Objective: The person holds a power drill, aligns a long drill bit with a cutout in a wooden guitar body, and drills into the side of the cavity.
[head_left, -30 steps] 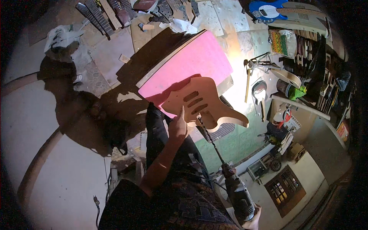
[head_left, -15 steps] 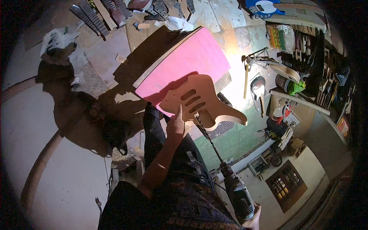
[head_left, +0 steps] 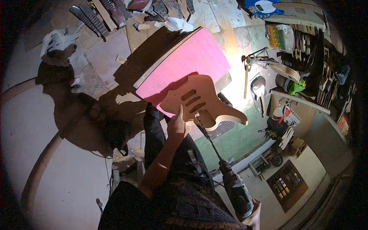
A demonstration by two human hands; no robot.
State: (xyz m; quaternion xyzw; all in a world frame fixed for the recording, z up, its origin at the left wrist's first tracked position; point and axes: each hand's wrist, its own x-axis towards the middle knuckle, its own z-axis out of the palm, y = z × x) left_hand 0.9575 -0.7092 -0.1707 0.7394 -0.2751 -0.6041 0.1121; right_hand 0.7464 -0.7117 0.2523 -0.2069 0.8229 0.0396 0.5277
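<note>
A bare wooden electric guitar body (head_left: 203, 86), with three slots and a larger cavity cut in its face, rests over a pink-topped board (head_left: 188, 57). My left hand (head_left: 176, 124) grips its lower left edge, thumb lying on the face. Low on the right, my right hand (head_left: 252, 216) is wrapped round the rear of a power drill (head_left: 237, 191); its fingers are partly hidden. A long drill bit (head_left: 213, 143) runs up from the chuck to the guitar body, its tip at the edge of the cavity.
Guitar necks (head_left: 90, 19) and loose parts lie on the floor at the far left. A blue guitar (head_left: 264, 7) stands far right, near a second guitar body (head_left: 258, 86) and a stand (head_left: 260, 59). A dark cable (head_left: 199, 177) crosses my lap.
The drill has shifted very slightly to the left at its chuck end. My left hand and the guitar body keep almost the same place.
</note>
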